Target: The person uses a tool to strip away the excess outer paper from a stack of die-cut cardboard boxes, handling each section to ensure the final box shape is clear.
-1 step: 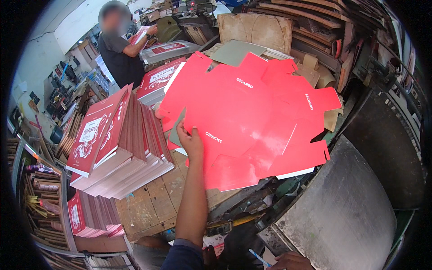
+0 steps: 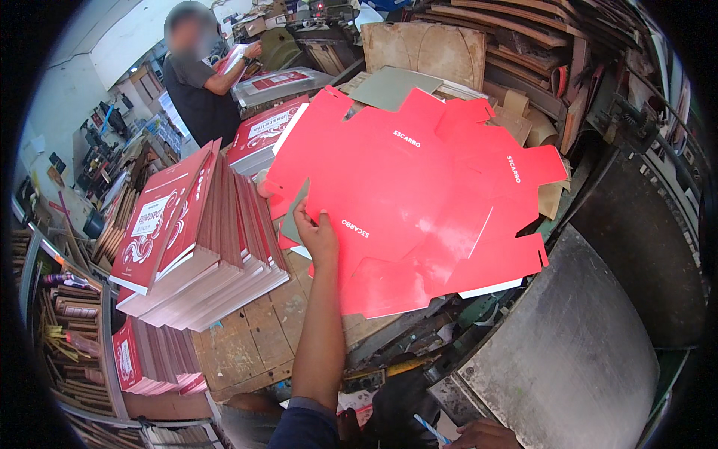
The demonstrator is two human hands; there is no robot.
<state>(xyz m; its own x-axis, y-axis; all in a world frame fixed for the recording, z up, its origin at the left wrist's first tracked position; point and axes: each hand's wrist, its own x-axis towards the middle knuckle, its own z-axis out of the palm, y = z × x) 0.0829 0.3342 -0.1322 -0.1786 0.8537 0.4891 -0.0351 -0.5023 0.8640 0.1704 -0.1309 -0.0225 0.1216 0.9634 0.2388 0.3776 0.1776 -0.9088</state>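
Observation:
Flat red die-cut box blanks (image 2: 374,179) with white lettering lie fanned over one another on a pile, notched tabs sticking out around it. My left hand (image 2: 320,236) is at their left edge, fingers and thumb apart, touching the top blank. A grey board (image 2: 293,224) shows under the blanks beside my fingers. At the bottom edge, my right hand (image 2: 485,434) is partly cut off, its fingers curled around the end of a thin blue-and-white striped stick (image 2: 431,429). What kind of stick it is cannot be made out.
Stacks of red-and-white printed covers (image 2: 202,239) stand left on a worn wooden table (image 2: 250,340). A curved metal plate (image 2: 568,344) lies right. Wooden boards (image 2: 516,45) are piled behind. Another person (image 2: 198,82) stands at the far left, holding a printed sheet.

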